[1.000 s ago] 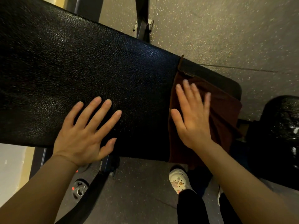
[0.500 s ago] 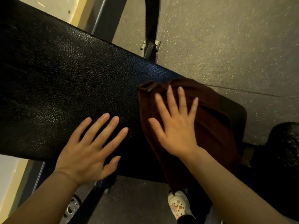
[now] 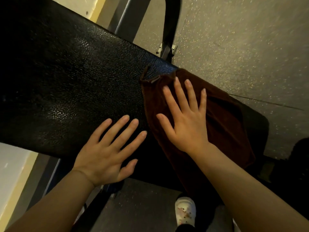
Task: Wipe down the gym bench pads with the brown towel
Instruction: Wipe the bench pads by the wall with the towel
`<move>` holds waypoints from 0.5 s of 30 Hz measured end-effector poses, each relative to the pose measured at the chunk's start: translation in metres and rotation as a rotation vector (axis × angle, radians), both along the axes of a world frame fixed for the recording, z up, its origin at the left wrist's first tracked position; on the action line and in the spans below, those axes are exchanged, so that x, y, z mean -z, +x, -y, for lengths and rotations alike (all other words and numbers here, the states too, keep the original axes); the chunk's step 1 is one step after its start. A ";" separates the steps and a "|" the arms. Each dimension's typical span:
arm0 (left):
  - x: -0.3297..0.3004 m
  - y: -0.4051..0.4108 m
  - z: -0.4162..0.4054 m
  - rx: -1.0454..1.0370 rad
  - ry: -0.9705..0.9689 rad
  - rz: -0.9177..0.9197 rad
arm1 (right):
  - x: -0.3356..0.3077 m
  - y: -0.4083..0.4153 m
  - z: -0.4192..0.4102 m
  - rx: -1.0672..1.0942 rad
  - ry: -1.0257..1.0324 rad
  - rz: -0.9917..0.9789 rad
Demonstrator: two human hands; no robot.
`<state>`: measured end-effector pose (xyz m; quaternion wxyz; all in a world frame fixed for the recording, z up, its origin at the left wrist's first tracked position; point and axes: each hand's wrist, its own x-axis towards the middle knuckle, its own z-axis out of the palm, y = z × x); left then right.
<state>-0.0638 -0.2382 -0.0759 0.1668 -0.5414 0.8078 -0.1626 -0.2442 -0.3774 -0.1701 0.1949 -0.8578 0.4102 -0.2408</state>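
Note:
A long black textured bench pad runs from upper left to lower right across the view. The brown towel lies draped over its right part, its near end hanging off the front edge. My right hand presses flat on the towel, fingers straight and spread. My left hand rests flat on the bare pad just left of the towel, near the front edge, fingers spread and holding nothing.
The bench's dark metal frame rises behind the pad, and a bar runs below it. Speckled grey floor lies beyond. A second black pad sits at the right edge. My white shoe stands below.
My right hand has slid the towel leftwards along the pad, closer to my left hand. The left hand has stayed planted on the pad. The view has tilted.

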 end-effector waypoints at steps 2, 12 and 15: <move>0.002 0.000 0.000 0.006 -0.016 -0.010 | 0.000 -0.001 -0.008 -0.024 -0.005 -0.011; -0.003 -0.003 -0.006 0.026 -0.235 -0.294 | -0.017 0.021 -0.044 -0.245 -0.112 -0.071; -0.022 0.004 -0.013 -0.149 -0.382 -0.455 | -0.034 0.047 -0.052 -0.343 -0.197 -0.050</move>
